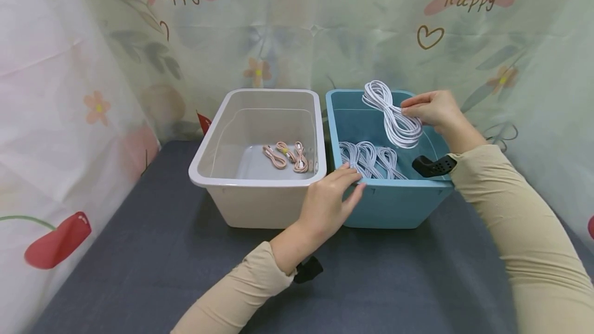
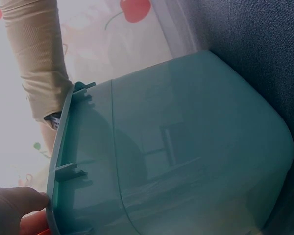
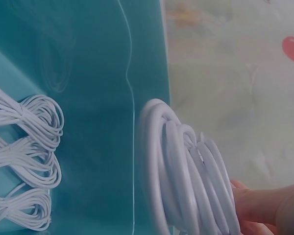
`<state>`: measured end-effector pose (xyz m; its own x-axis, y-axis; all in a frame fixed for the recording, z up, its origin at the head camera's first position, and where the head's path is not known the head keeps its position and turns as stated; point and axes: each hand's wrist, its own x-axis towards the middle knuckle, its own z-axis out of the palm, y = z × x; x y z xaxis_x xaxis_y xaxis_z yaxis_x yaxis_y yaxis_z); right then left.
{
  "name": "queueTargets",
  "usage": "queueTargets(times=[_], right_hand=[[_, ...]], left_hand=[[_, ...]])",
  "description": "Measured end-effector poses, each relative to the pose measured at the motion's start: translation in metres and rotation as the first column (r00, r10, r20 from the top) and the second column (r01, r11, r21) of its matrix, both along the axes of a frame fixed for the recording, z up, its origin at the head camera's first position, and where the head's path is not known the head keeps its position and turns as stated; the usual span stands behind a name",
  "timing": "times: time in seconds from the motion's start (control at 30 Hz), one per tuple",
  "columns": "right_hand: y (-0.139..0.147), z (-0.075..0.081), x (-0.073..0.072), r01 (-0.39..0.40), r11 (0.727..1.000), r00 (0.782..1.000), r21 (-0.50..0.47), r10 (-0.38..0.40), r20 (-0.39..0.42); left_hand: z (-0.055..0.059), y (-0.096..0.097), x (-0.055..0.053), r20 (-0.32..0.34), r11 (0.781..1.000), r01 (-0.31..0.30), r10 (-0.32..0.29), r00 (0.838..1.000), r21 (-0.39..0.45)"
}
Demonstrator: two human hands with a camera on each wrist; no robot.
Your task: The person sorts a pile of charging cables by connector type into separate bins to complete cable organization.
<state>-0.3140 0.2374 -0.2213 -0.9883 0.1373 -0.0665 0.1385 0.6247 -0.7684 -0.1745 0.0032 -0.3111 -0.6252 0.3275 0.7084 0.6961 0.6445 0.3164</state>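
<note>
My right hand [image 1: 431,110] pinches a coiled white cable [image 1: 392,115] by its tied middle, above the blue bin [image 1: 385,202]. In the right wrist view that white cable [image 3: 181,171] fills the foreground, with part of the right hand [image 3: 264,208] behind it. Several more white cable coils [image 1: 368,159] lie side by side on the blue bin's floor. At the bin's front left corner, my left hand [image 1: 327,200] grips the rim. The left wrist view shows the thumb [image 2: 22,199] outside the rim and fingertips beyond it.
Left of the blue bin stands a beige bin [image 1: 255,202], with three small tan cable coils [image 1: 285,156] inside. Both bins stand on a dark grey cloth [image 1: 153,267]. Behind them hangs a printed curtain [image 1: 287,24]. A small red pointed thing [image 1: 204,122] shows behind the beige bin.
</note>
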Motion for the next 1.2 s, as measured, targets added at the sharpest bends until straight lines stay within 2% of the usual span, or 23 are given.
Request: queueTargets(times=[0.13, 1.2], right_hand=[[0.0012, -0.0013, -0.0007, 0.014, 1.0, 1.0, 0.004, -0.014, 0.026], [-0.001, -0.0096, -0.0007, -0.007, 0.999, 1.0, 0.053, 0.006, 0.024]], left_hand=[[0.0001, 0.0001, -0.0001, -0.009, 1.0, -0.005, 0.005, 1.0, -0.006], [0.0005, 0.0, -0.0008, -0.005, 1.0, -0.016, 0.016, 1.0, -0.016]])
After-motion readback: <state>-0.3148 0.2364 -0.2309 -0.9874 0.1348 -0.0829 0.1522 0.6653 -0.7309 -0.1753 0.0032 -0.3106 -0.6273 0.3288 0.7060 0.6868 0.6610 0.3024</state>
